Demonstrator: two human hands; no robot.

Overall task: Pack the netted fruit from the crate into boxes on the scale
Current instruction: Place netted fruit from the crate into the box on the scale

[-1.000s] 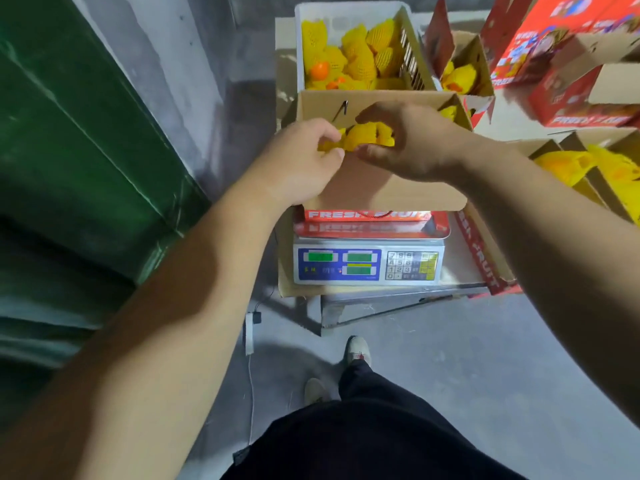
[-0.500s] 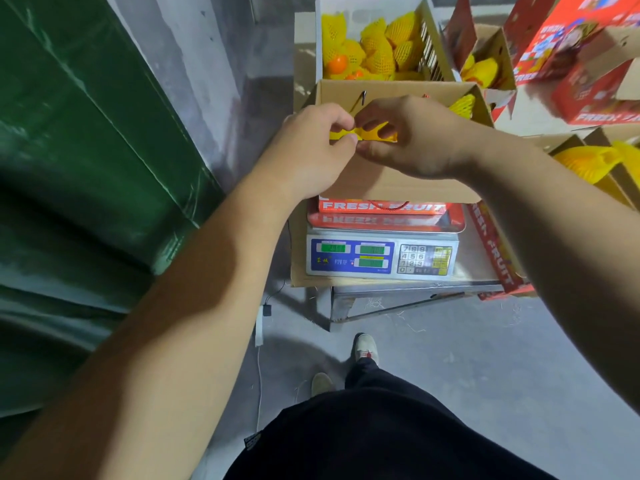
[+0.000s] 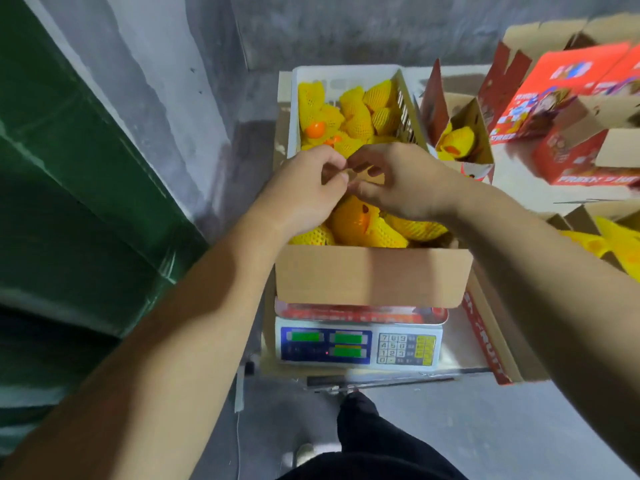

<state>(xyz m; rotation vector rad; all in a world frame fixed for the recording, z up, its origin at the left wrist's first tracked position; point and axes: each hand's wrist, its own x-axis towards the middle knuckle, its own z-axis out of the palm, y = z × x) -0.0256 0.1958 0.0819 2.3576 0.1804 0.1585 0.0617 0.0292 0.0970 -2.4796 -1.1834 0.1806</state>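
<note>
— What stood on the scale (image 3: 358,344) at that point?

— An open cardboard box (image 3: 372,275), plain brown on the side facing the camera, set on the scale's tray. It held several netted fruit (image 3: 360,225), yellow foam mesh with orange skin showing through in places, piled against its near wall.

— And the hands?

— Both were over the box's far side. The left hand (image 3: 304,192) and the right hand (image 3: 403,181) met fingertip to fingertip, fingers curled, pinching something small between them. What that small thing was, I could not tell; it was hidden by the fingers and blurred.

— Where was the crate?

— Just behind the box, at the far edge of the bench (image 3: 519,192). The white plastic crate (image 3: 346,76) had slotted walls and was still well stocked with netted fruit in the same yellow mesh, plus one bare orange fruit (image 3: 316,129) near its left wall.

— Anything else holding fruit?

— Yes. To the right of the crate a smaller open box (image 3: 474,133) with a red outside held a few yellow-netted pieces. At the right edge of the view another open carton (image 3: 585,216) showed more yellow mesh, though blurred. Red printed boxes (image 3: 554,95) were stacked at the bench's far right corner; their contents could not be seen.

— And the scale itself?

— Its green displays were lit, but the digits were unreadable.
</note>
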